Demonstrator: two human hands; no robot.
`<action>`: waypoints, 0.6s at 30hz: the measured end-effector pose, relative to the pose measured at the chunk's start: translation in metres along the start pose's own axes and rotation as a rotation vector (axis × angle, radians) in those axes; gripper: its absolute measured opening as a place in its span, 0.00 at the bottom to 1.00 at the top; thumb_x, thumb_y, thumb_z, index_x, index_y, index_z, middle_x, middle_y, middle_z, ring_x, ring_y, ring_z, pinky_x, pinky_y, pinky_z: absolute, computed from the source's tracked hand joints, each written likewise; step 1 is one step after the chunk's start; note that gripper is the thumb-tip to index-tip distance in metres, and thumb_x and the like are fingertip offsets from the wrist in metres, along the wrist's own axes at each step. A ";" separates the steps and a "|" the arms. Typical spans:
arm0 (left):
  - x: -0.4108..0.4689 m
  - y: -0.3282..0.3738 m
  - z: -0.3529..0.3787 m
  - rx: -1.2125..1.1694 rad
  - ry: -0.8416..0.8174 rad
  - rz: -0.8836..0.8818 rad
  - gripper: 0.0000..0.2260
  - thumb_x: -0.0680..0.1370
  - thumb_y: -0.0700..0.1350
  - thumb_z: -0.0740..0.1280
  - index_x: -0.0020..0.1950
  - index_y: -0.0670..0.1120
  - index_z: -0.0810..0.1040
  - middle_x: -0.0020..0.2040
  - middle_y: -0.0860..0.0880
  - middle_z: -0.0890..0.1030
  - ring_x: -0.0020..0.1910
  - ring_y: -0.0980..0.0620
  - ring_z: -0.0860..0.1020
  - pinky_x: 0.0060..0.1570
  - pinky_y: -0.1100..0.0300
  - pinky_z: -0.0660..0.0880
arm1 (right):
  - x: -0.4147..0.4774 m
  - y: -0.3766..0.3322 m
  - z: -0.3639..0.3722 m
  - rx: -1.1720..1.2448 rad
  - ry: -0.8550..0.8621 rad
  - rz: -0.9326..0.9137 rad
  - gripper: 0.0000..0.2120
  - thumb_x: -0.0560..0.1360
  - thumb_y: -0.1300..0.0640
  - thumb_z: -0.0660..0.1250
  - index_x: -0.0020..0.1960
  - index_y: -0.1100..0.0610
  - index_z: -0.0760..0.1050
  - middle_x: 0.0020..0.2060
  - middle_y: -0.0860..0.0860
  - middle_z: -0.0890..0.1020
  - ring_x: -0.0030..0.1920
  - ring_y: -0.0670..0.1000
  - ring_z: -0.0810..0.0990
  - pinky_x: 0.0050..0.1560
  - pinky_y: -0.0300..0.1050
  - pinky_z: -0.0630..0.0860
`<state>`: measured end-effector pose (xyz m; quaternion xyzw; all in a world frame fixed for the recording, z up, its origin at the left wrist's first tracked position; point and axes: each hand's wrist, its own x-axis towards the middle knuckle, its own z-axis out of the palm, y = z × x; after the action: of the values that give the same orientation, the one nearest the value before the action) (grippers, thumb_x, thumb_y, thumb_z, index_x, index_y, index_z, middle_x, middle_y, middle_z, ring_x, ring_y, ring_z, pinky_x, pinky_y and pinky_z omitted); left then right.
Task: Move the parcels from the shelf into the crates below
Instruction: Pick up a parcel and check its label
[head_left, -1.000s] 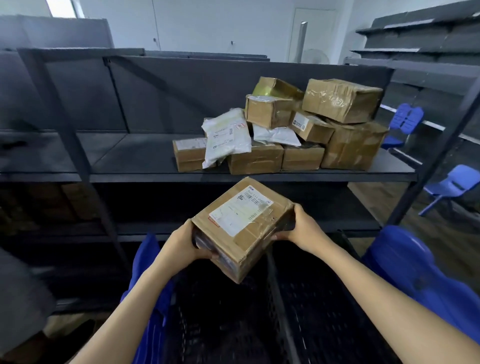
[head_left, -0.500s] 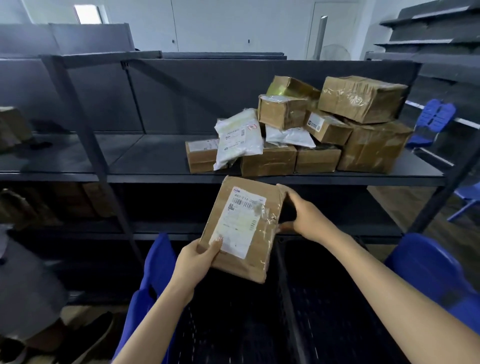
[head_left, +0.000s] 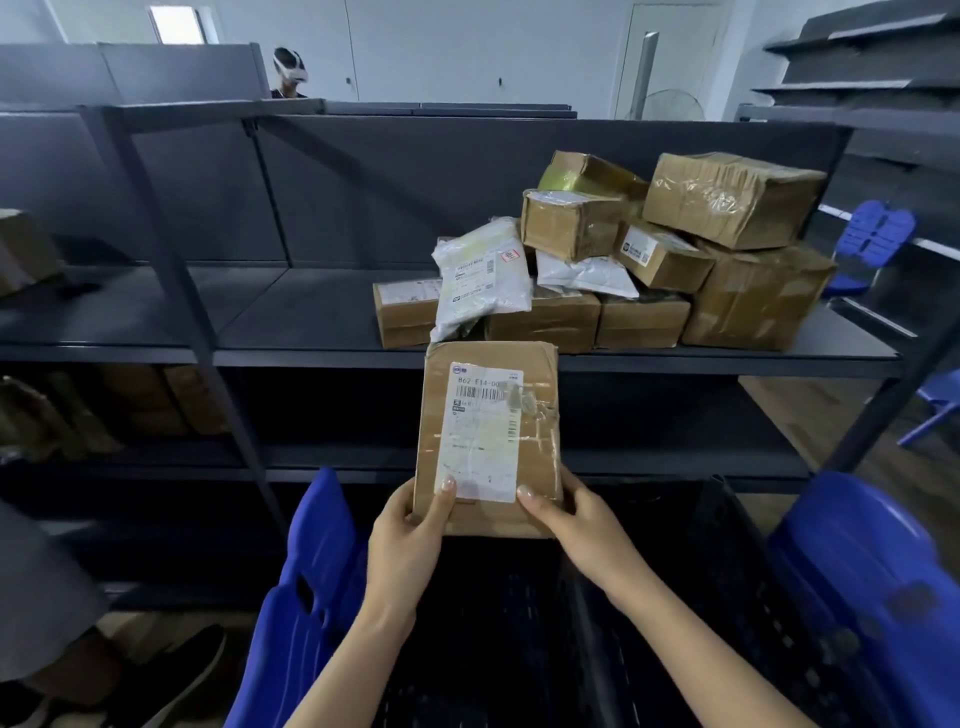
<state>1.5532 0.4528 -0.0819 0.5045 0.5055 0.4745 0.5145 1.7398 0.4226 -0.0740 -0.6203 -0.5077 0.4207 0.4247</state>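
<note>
Gripping a flat brown cardboard parcel with a white barcode label (head_left: 488, 436) at its lower corners. Left hand (head_left: 402, 540) curled round the bottom-left edge, thumb pressed on the label. Right hand (head_left: 576, 525) curled round the bottom-right, thumb likewise on the face, fingers behind and unseen.

Held upright, label toward the camera, clear of the shelving and directly above the black lattice plastic crates (head_left: 509, 639), not touching them.

Judged mid-transfer: picked, seemingly raised for a label read, not yet lowered. Next, probably: tilt flat, choose a crate, lower between the blue plastic panels (head_left: 306, 571) flanking the crates, then let go.

Parcel itself: wrapped in clear tape, wrinkled, corners soft, tape creased near the label's right edge. Looks light, and stiff enough to keep its shape in a two-handed carry. Crate contents too dark to tell.

Farther back, on the dark grey metal shelf (head_left: 311, 312): heap of brown taped boxes and white poly mailers (head_left: 623, 270), so well short of done.
</note>
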 end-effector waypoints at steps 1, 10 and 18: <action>0.001 0.001 -0.003 0.022 -0.018 0.015 0.20 0.70 0.63 0.67 0.57 0.55 0.79 0.48 0.58 0.85 0.46 0.61 0.83 0.43 0.66 0.79 | 0.001 -0.001 -0.003 0.018 0.006 0.000 0.21 0.69 0.35 0.67 0.60 0.31 0.67 0.48 0.27 0.80 0.50 0.28 0.77 0.47 0.27 0.70; 0.009 -0.001 -0.018 -0.062 -0.205 -0.006 0.24 0.69 0.65 0.64 0.62 0.58 0.77 0.56 0.57 0.83 0.55 0.58 0.81 0.57 0.57 0.74 | -0.001 0.004 0.001 0.092 0.031 -0.032 0.31 0.68 0.35 0.64 0.70 0.39 0.66 0.53 0.30 0.80 0.55 0.30 0.76 0.47 0.21 0.70; 0.014 -0.017 -0.021 -0.042 -0.221 -0.068 0.22 0.71 0.65 0.63 0.62 0.59 0.77 0.57 0.57 0.82 0.58 0.57 0.80 0.63 0.52 0.72 | 0.002 0.025 0.014 0.040 0.016 0.020 0.29 0.70 0.33 0.60 0.69 0.37 0.65 0.49 0.23 0.77 0.52 0.23 0.73 0.45 0.20 0.69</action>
<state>1.5325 0.4666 -0.0993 0.5256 0.4524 0.4088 0.5933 1.7338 0.4226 -0.1019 -0.6200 -0.4895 0.4301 0.4370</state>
